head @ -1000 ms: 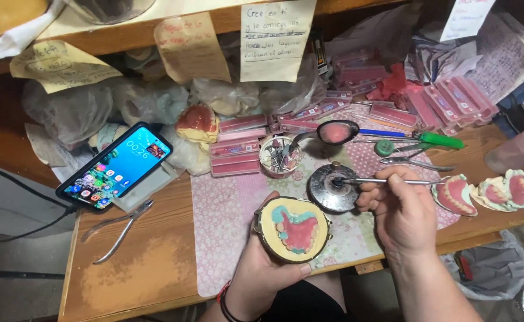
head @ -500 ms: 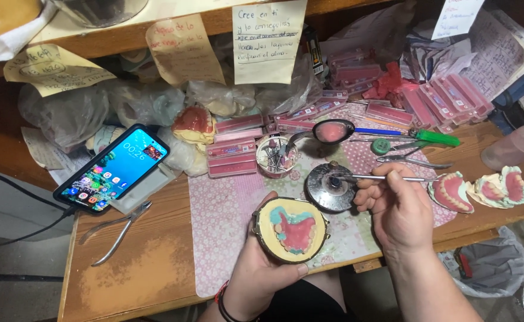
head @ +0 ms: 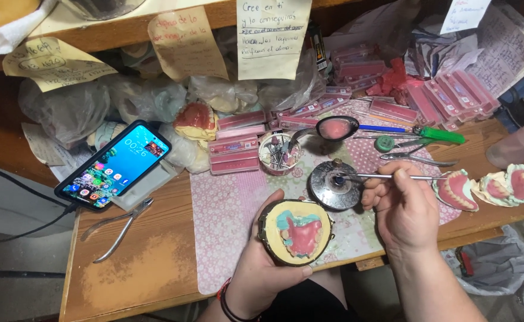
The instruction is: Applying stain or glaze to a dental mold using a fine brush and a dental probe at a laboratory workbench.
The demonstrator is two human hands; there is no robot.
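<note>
My left hand (head: 260, 268) cups a round metal flask half (head: 296, 231) filled with yellowish plaster, with a pink and teal denture mould set in it. My right hand (head: 402, 206) pinches a thin metal instrument (head: 375, 176) whose tip rests in a small round metal burner or dish (head: 331, 185) just beyond the flask. Both sit over a pink patterned mat (head: 226, 209) on the wooden bench.
A lit phone (head: 114, 165) leans on a stand at left, with pliers (head: 118, 225) in front. Pink tooth cards (head: 235, 146), a cup of burs (head: 278, 152), a spoon of pink wax (head: 336, 127), green-handled tools (head: 435, 136) and denture models (head: 494, 188) crowd the back and right.
My right hand has stayed at the dish with the instrument tip in it. The left hand has kept the flask, shifted only slightly.
</note>
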